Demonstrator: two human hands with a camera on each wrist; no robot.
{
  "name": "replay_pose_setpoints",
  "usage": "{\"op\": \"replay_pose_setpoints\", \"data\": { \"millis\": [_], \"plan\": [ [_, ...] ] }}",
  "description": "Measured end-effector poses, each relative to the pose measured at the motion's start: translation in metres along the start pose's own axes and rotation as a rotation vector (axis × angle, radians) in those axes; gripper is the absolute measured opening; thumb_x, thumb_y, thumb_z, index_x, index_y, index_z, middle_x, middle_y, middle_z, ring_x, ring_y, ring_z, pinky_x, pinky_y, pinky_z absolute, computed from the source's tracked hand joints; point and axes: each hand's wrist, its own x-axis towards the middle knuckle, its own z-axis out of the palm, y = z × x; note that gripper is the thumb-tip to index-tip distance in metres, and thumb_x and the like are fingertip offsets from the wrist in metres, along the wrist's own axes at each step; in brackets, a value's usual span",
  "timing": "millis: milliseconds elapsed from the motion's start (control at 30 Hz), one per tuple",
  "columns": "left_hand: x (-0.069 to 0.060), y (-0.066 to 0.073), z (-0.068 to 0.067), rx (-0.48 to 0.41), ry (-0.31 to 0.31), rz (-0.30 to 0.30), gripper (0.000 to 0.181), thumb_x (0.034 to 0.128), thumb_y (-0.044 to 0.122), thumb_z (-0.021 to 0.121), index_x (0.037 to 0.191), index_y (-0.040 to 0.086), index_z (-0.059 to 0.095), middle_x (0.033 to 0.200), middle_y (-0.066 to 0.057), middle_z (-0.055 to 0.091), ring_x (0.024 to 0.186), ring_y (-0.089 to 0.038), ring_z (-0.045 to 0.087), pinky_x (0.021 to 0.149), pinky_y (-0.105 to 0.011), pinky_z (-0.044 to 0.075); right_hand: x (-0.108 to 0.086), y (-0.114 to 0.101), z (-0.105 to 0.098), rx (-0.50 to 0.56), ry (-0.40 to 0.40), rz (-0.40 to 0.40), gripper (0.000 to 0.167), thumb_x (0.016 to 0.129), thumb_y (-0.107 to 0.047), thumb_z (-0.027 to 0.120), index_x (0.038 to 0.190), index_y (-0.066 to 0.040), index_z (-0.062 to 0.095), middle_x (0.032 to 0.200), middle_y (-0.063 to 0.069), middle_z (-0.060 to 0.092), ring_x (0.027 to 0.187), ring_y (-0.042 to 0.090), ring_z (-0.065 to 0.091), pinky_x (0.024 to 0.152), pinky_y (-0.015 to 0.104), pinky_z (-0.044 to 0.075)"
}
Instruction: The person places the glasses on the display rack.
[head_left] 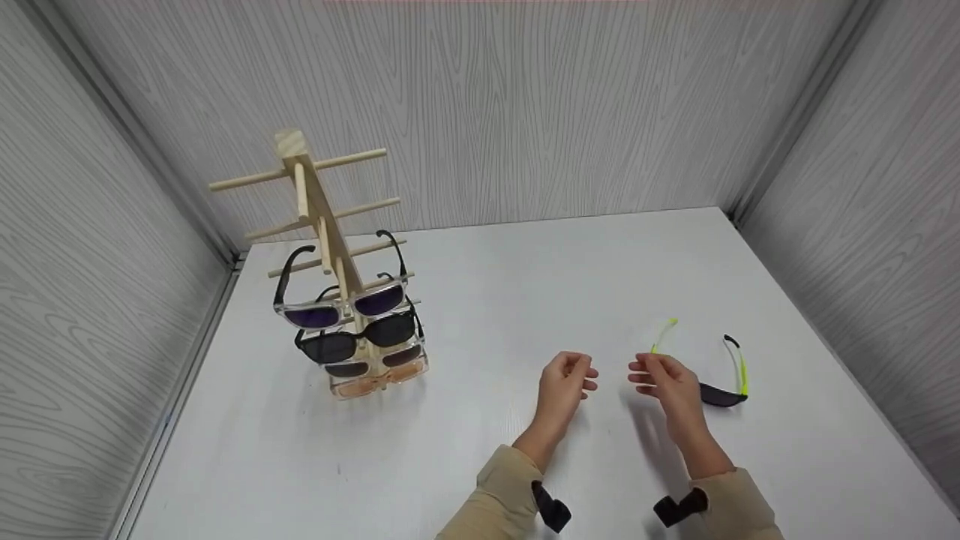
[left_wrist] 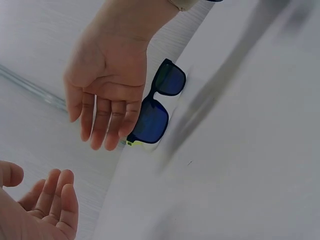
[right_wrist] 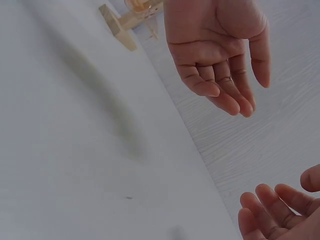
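Observation:
In the head view my left hand point(head_left: 564, 390) hovers over the table's front middle, fingers loosely bent around nothing. Facing it across a small gap is my right hand point(head_left: 670, 386), also bare of any object. Just beyond the right hand lies a pair of sunglasses point(head_left: 724, 395) with dark lenses and yellow-green temples, partly hidden by that hand. The left wrist view shows their dark frame and blue-looking lenses point(left_wrist: 152, 121) beside the right hand point(left_wrist: 110, 95). In the right wrist view, the left hand point(right_wrist: 215, 60) has relaxed fingers.
A wooden glasses rack point(head_left: 319, 202) stands on the left of the white table point(head_left: 525, 285). Clear-framed sunglasses point(head_left: 341, 307), black sunglasses point(head_left: 360, 337) and orange-tinted glasses point(head_left: 379, 381) hang on its lower pegs; its upper pegs are bare. Grey panels point(head_left: 487, 112) enclose the table.

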Motion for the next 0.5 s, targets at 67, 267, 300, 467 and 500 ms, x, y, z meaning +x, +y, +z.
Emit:
{"op": "replay_pose_setpoints", "data": {
  "millis": [67,267,300,467,500],
  "plan": [
    [0.001,-0.002,0.006,0.006,-0.001,-0.004,0.022,0.0946,0.024,0.053,0.101,0.005,0.061,0.081,-0.004,0.065,0.069,-0.016,0.063,0.059,-0.026,0.050,0.000,0.001,-0.008,-0.028,0.023,-0.030,0.038,0.098,-0.028,0.048,0.116,0.004,0.055,0.101,0.010,0.065,0.090,0.020,0.064,0.076,0.029,0.052],
    [0.005,-0.006,0.017,0.006,0.006,-0.024,0.019,0.0935,0.023,0.054,0.098,0.006,0.061,0.079,-0.004,0.066,0.067,-0.016,0.063,0.056,-0.024,0.049,0.000,0.006,-0.026,-0.094,0.100,-0.141,0.037,0.097,-0.027,0.051,0.112,0.007,0.056,0.098,0.014,0.066,0.084,0.018,0.064,0.072,0.027,0.052],
    [0.005,-0.006,0.019,0.004,0.004,-0.029,0.020,0.0934,0.023,0.054,0.099,0.005,0.061,0.079,-0.004,0.066,0.067,-0.016,0.063,0.056,-0.024,0.048,0.000,0.007,-0.028,-0.092,0.116,-0.150,0.036,0.097,-0.026,0.051,0.111,0.006,0.057,0.096,0.013,0.066,0.083,0.018,0.064,0.072,0.027,0.052],
    [0.006,-0.008,0.027,-0.006,-0.006,-0.062,0.018,0.0937,0.023,0.054,0.097,0.006,0.061,0.078,-0.003,0.066,0.067,-0.016,0.063,0.056,-0.024,0.048,-0.001,0.008,-0.042,-0.136,0.187,-0.173,0.029,0.096,-0.022,0.052,0.108,0.004,0.058,0.092,0.008,0.067,0.079,0.014,0.064,0.069,0.025,0.052],
    [0.006,-0.009,0.029,-0.011,-0.009,-0.068,0.018,0.0938,0.023,0.054,0.097,0.007,0.061,0.078,-0.003,0.065,0.067,-0.016,0.063,0.056,-0.024,0.048,-0.001,0.009,-0.045,-0.152,0.201,-0.175,0.029,0.096,-0.022,0.052,0.108,0.004,0.058,0.091,0.005,0.067,0.078,0.013,0.064,0.068,0.023,0.052]
  ]
}}
